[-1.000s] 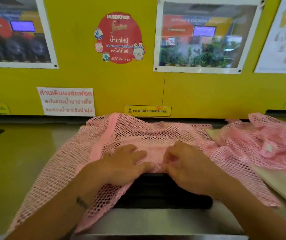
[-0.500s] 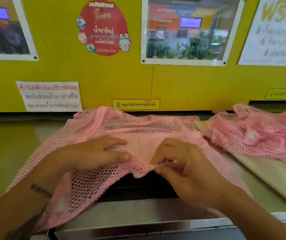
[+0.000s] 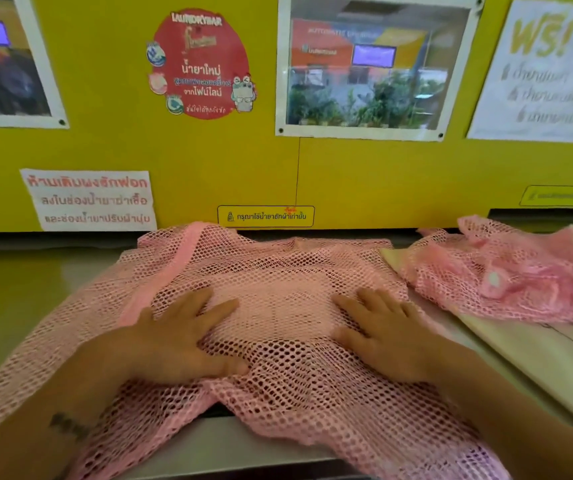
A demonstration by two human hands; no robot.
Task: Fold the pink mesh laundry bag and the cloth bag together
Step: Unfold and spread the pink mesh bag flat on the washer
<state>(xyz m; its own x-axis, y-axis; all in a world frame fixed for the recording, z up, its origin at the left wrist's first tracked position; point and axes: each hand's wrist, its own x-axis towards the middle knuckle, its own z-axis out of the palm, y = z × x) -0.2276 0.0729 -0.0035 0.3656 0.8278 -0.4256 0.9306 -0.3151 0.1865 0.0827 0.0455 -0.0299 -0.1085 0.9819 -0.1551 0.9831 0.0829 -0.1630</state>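
A large pink mesh laundry bag (image 3: pixel 278 271) lies spread over the metal counter in front of me, its near edge hanging over the front. My left hand (image 3: pixel 181 337) rests flat on its left middle, fingers apart. My right hand (image 3: pixel 387 337) lies flat on its right middle, fingers spread. Both palms press on the mesh without gripping it. A beige cloth bag (image 3: pixel 555 368) lies flat at the right, partly under a second crumpled pink mesh bag (image 3: pixel 507 271).
A yellow wall (image 3: pixel 209 157) with posters and stickers rises right behind the counter. The grey metal counter (image 3: pixel 15 306) stretches left. A dark opening (image 3: pixel 219 412) shows under the mesh near the front edge.
Both hands have let go of the pinched near edge and moved apart, now lying flat on the mesh. The mesh covers the dark opening more than before.
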